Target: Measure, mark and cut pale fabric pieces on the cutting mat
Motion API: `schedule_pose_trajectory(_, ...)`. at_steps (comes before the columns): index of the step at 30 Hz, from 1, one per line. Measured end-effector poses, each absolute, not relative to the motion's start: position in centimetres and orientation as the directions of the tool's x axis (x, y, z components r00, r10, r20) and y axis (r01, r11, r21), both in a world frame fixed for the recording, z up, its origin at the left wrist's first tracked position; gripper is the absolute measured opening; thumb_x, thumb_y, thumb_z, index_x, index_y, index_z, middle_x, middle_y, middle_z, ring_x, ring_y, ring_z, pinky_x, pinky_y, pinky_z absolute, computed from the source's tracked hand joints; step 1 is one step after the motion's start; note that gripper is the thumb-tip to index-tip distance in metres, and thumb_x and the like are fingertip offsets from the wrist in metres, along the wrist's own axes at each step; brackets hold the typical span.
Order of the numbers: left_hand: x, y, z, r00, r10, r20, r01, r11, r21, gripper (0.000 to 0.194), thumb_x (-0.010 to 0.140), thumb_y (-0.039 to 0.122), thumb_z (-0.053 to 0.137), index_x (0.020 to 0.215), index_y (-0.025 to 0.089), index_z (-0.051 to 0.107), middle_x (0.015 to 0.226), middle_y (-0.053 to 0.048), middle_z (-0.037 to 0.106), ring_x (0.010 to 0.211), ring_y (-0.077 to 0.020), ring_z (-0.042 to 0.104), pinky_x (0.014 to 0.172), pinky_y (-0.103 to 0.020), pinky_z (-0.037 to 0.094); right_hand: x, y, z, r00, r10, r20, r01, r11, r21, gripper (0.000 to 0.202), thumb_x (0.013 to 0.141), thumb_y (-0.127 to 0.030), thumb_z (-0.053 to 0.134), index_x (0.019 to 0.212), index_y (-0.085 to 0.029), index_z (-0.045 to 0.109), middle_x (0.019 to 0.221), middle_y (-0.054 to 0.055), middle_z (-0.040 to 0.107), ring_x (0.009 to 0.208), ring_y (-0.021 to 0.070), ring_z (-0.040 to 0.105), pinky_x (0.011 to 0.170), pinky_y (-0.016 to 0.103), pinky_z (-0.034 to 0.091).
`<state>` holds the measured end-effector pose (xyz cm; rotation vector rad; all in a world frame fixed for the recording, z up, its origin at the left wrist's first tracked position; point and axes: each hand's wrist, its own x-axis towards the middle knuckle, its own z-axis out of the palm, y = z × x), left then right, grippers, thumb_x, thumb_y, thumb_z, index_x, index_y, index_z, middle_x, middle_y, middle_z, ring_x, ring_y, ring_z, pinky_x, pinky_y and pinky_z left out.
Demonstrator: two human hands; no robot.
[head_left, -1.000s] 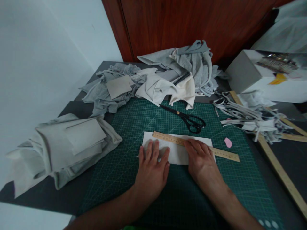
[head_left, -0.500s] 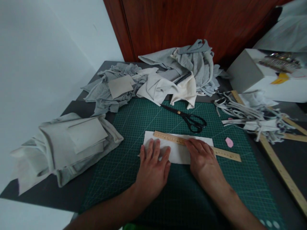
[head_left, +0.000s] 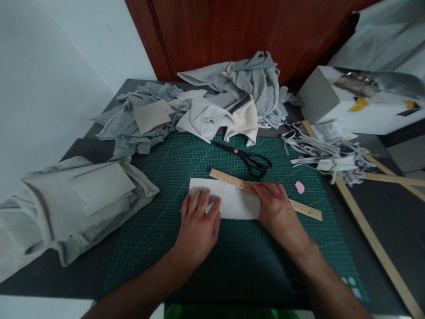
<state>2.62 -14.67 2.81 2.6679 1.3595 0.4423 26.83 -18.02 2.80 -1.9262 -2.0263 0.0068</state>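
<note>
A white rectangular piece (head_left: 237,204), cloth or paper, lies flat on the green cutting mat (head_left: 159,248). My left hand (head_left: 198,226) rests on its left part, fingers spread and pressing down. A small pale tip shows beside the outer finger; what it belongs to is hidden. With closed fingers, my right hand (head_left: 275,206) grips a wooden ruler (head_left: 229,179) near its middle, over the right end of the white piece. The ruler slants, its left end past the piece's far edge and its right end out over the mat. Black scissors (head_left: 244,155) lie just beyond.
Folded grey cloth with pale card-like pieces (head_left: 102,186) lies at left. Grey and white fabric (head_left: 219,110) is heaped at the back. Fabric strips (head_left: 328,150) and long wooden rulers (head_left: 368,230) lie at right, near a white box (head_left: 323,97). A pink chalk-like piece (head_left: 299,187) is on the mat.
The ruler's left end has slid away from me, off the white piece's far edge, with my right hand still on it. My left hand stays on the piece. The whole view has shifted right.
</note>
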Motion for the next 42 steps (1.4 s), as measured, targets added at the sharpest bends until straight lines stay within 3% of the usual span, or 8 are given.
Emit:
schedule_pose_trajectory(7, 2.6, -14.7, 3.7, 0.551, 0.751, 0.364, 0.668, -0.658, 0.347, 0.025, 0.099, 0.016, 0.057, 0.118, 0.018, 0.072, 0.131, -0.012, 0.070, 0.127, -0.0322, 0.060, 0.107, -0.055, 0.053, 27.3, -18.1, 3.9, 0.015, 0.963, 0.271, 0.972, 0.050, -0.232, 0.051, 0.085, 0.005, 0.047, 0.127, -0.012, 0.068, 0.120, 0.015, 0.069, 0.106, 0.0294, 0.057, 0.095, 0.043, 0.049)
schedule_pose_trajectory(13, 2.8, -15.1, 4.4, 0.587, 0.626, 0.514, 0.477, -0.780, 0.406, 0.027, 0.096, 0.006, 0.059, 0.119, 0.018, 0.069, 0.121, -0.009, 0.070, 0.122, -0.0242, 0.061, 0.106, -0.042, 0.055, 24.6, -18.6, 4.5, -0.118, 0.962, 0.245, 0.916, 0.201, -0.348, 0.048, 0.086, 0.008, 0.042, 0.118, -0.014, 0.070, 0.109, 0.013, 0.070, 0.104, 0.0278, 0.056, 0.092, 0.042, 0.051)
schedule_pose_trajectory(17, 3.0, -15.1, 3.7, 0.616, 0.625, 0.480, 0.499, -0.781, 0.376, 0.026, 0.096, 0.008, 0.060, 0.118, 0.016, 0.070, 0.123, -0.011, 0.069, 0.123, -0.0261, 0.059, 0.107, -0.045, 0.056, 24.4, -18.5, 4.5, -0.122, 0.963, 0.239, 0.914, 0.203, -0.352, 0.043, 0.086, 0.005, 0.046, 0.116, -0.014, 0.070, 0.110, 0.014, 0.069, 0.105, 0.0285, 0.056, 0.091, 0.044, 0.051)
schedule_pose_trajectory(23, 2.9, -14.9, 3.0, 0.642, 0.661, 0.389, 0.557, -0.750, 0.356, 0.023, 0.096, 0.009, 0.059, 0.113, 0.016, 0.073, 0.116, -0.011, 0.070, 0.112, -0.0273, 0.061, 0.098, -0.048, 0.059, 25.6, -18.7, 5.0, -0.117, 0.983, 0.142, 0.940, 0.156, -0.304, 0.021, 0.094, -0.011, 0.059, 0.110, -0.018, 0.070, 0.113, 0.013, 0.070, 0.107, 0.0304, 0.056, 0.089, 0.045, 0.047)
schedule_pose_trajectory(30, 2.8, -14.9, 2.9, 0.695, 0.669, 0.263, 0.583, -0.739, 0.339, 0.021, 0.094, 0.008, 0.059, 0.108, 0.016, 0.074, 0.109, -0.009, 0.072, 0.106, -0.0270, 0.063, 0.096, -0.048, 0.059, 26.2, -18.7, 4.5, -0.154, 0.985, 0.079, 0.947, 0.170, -0.273, 0.034, 0.089, 0.002, 0.052, 0.112, -0.017, 0.068, 0.113, 0.012, 0.069, 0.106, 0.0288, 0.055, 0.090, 0.044, 0.044)
schedule_pose_trajectory(42, 2.9, -15.0, 3.0, 0.690, 0.673, 0.268, 0.594, -0.737, 0.323, 0.021, 0.092, 0.008, 0.058, 0.106, 0.016, 0.073, 0.105, -0.009, 0.072, 0.103, -0.0281, 0.063, 0.090, -0.049, 0.060, 23.6, -17.6, 3.1, -0.184, 0.948, 0.261, 0.886, 0.274, -0.373, 0.047, 0.093, 0.000, 0.047, 0.133, -0.016, 0.064, 0.129, 0.014, 0.066, 0.119, 0.0296, 0.051, 0.102, 0.049, 0.048)
